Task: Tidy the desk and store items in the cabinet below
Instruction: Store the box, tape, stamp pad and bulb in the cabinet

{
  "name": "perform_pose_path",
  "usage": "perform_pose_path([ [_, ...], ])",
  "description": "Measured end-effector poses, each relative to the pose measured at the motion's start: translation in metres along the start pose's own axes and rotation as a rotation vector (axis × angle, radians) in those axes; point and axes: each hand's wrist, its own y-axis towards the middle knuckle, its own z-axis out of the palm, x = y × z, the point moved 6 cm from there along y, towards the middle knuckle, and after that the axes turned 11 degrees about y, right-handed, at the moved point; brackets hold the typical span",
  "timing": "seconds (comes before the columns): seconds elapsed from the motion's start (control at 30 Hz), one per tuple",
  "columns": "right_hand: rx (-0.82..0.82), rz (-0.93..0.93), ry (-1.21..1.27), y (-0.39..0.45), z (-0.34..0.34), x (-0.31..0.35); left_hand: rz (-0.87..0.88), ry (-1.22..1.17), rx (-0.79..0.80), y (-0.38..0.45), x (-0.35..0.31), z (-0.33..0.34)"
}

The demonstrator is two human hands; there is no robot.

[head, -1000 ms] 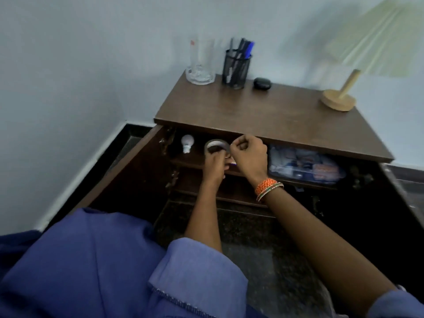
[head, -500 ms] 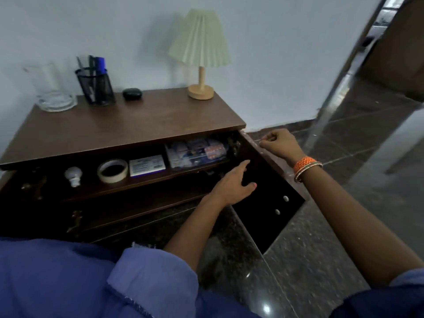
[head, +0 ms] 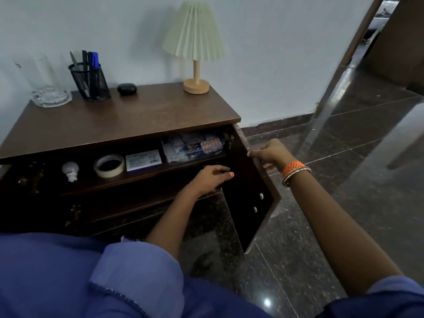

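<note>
Since half a second ago my left hand [head: 210,179] has drifted a little further toward the right door, and my right hand [head: 271,153] has stayed on that door's top edge; the shelf contents sit as they did.

Right hand: fingers curled over the upper edge of the open right door [head: 252,198], gripping it. Left hand: loosely spread, holding nothing, hovering in front of the lower shelf near the door's hinge side; whether a fingertip touches the wood I cannot tell.

On the upper shelf [head: 146,174] of the cabinet I count four things in a row, left to right: one white light bulb [head: 70,170] lying on its side, one roll of masking tape [head: 109,165] lying flat with its dark hollow facing up, one small white-and-blue box [head: 143,160] just beside the tape, and one clear plastic packet [head: 192,146] stuffed with blister strips and sachets, some orange. The tape is cream, thick-walled, and close to the box.

On the desk top [head: 137,115] I count four things along the wall: one clear glass mug [head: 47,84] at the far left, one black mesh pen holder [head: 90,82] with several pens, one of them blue, one small black oval case [head: 126,88], and one table lamp [head: 195,45] with a pleated pale shade and a wooden base.

Two bangles [head: 294,171], one orange and one thin and metallic, ring my right wrist. Two pale screw caps show on the door's inner face.
</note>
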Motion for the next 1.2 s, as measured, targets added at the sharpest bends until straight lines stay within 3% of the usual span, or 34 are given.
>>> perform_pose_path([
  [0.2, -0.088, 0.017, 0.249, -0.017, 0.045, 0.007, -0.075, -0.175, 0.11, -0.018, 0.014, -0.009],
  [0.3, -0.124, 0.011, 0.454, -0.026, 0.07, 0.007, -0.058, -0.165, -0.032, -0.024, 0.021, -0.03],
  [0.5, -0.164, -0.103, 0.523, -0.036, 0.118, 0.012, -0.152, -0.307, -0.243, -0.05, 0.051, -0.075],
  [0.73, 0.244, -0.307, 0.416, -0.083, 0.206, -0.003, -0.18, -0.433, -0.425, -0.068, 0.068, -0.096],
  [1.0, 0.196, -0.257, 0.434, -0.046, 0.24, 0.03, -0.236, -0.588, -0.794, -0.08, 0.098, -0.126],
  [1.2, 0.137, -0.242, 0.42, -0.02, 0.257, 0.051, -0.314, -0.641, -0.86, -0.094, 0.126, -0.135],
])
